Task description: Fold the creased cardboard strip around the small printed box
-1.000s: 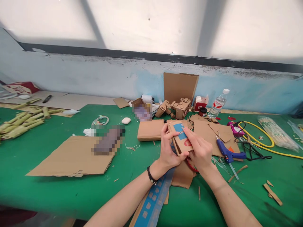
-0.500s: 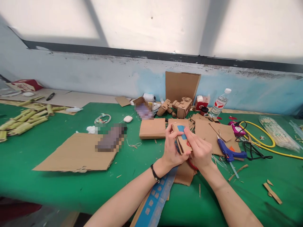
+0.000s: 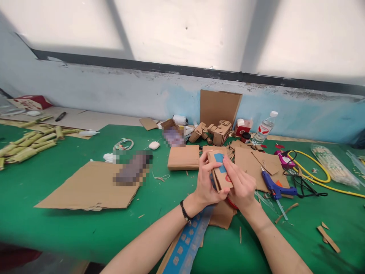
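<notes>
Between both hands is a small folded cardboard box (image 3: 221, 179) with a blue patch and a red mark, held above the table. My left hand (image 3: 205, 182) grips its left side and underside, the thumb or a finger across the top. Fingers of my right hand (image 3: 242, 182) press on the top face and right side. A gap shows along the box's near left edge. Under the hands lie a long blue printed cardboard strip (image 3: 185, 239) and a brown cardboard piece (image 3: 224, 217). Beyond them sits a flat cardboard box (image 3: 183, 157).
A blue glue gun (image 3: 276, 185) with a black cord lies right of my hands. Cardboard sheets (image 3: 85, 186) rest at left. Cardboard models (image 3: 221, 132), a water bottle (image 3: 264, 128) and a bag of sticks (image 3: 335, 165) stand or lie farther back.
Both hands keep hold of the small box. My right fingers have shifted slightly, so more of the blue patch and red mark shows. The view has moved a little.
</notes>
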Tool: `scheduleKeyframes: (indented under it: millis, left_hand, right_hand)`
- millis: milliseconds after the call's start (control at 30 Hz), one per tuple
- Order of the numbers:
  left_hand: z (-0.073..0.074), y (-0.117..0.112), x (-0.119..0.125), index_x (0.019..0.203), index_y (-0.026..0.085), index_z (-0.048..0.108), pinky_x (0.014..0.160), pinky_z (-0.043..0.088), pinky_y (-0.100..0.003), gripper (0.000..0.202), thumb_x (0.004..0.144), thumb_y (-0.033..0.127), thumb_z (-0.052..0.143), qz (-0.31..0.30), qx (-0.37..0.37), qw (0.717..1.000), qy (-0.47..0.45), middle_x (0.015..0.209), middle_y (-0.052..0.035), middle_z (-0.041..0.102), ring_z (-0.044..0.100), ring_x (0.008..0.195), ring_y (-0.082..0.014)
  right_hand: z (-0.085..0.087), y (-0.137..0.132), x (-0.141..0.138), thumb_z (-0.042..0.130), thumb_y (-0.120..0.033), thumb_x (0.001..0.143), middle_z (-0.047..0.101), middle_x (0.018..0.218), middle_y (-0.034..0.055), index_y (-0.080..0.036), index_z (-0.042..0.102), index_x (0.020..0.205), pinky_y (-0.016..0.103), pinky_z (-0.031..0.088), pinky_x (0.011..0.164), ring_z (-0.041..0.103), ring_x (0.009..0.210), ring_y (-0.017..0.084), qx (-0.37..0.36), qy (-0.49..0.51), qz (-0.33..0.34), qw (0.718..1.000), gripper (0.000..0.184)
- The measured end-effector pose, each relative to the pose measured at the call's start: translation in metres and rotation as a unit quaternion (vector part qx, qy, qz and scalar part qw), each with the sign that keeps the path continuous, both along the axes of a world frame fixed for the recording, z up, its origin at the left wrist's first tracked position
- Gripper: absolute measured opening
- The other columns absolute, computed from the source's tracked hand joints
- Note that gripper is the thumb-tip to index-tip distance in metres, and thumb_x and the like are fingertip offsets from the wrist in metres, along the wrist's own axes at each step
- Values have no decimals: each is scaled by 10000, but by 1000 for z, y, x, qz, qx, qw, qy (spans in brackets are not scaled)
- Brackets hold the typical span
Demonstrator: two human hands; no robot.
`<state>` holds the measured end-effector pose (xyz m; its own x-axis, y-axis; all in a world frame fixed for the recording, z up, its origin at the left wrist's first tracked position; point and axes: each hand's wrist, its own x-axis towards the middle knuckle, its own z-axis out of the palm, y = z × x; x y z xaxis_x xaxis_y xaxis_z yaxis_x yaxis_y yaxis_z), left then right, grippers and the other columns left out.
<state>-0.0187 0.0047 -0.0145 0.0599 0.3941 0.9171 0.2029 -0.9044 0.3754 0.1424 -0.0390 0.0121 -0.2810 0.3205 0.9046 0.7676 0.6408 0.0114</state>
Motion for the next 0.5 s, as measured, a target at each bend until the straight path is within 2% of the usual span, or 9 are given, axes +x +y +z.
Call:
scheduleKeyframes:
  millis: [167, 267, 367, 500]
  left_hand:
    - [-3, -8, 4, 1460, 267, 533, 1206, 496, -697, 734, 1010, 846, 579, 10, -5, 1000, -5, 1484, -210, 553, 492, 1584, -471]
    - [-4, -7, 3, 1481, 272, 523, 1219, 494, -676, 717, 1025, 822, 591, 10, -22, 1000, -12, 1498, -209, 562, 481, 1598, -447]
    - [-2, -1, 0, 1485, 272, 525, 1235, 485, -670, 688, 1036, 784, 621, -11, -27, 1000, -1, 1575, -224, 533, 447, 1633, -437]
    - [3, 9, -7, 1454, 266, 528, 1242, 468, -711, 650, 1044, 763, 614, -18, -18, 1000, 15, 1668, -250, 447, 448, 1637, -456]
  right_hand:
    - [4, -6, -1, 506, -147, 1169, 805, 1466, 236, -111, 447, 1781, 382, 697, 1113, 792, 1391, 296, 5, -9, -7, 1000, 616]
    - [6, -5, -2, 488, -108, 1154, 803, 1480, 217, -124, 447, 1778, 369, 686, 1129, 783, 1407, 281, -8, -14, -22, 1000, 625]
    - [6, 0, -1, 459, -109, 1151, 798, 1488, 225, -114, 489, 1746, 408, 680, 1147, 767, 1431, 296, -7, -22, -24, 999, 595]
    - [2, 6, 1, 490, -139, 1141, 780, 1518, 225, -137, 544, 1707, 458, 678, 1158, 749, 1454, 317, -14, -5, -5, 1000, 568]
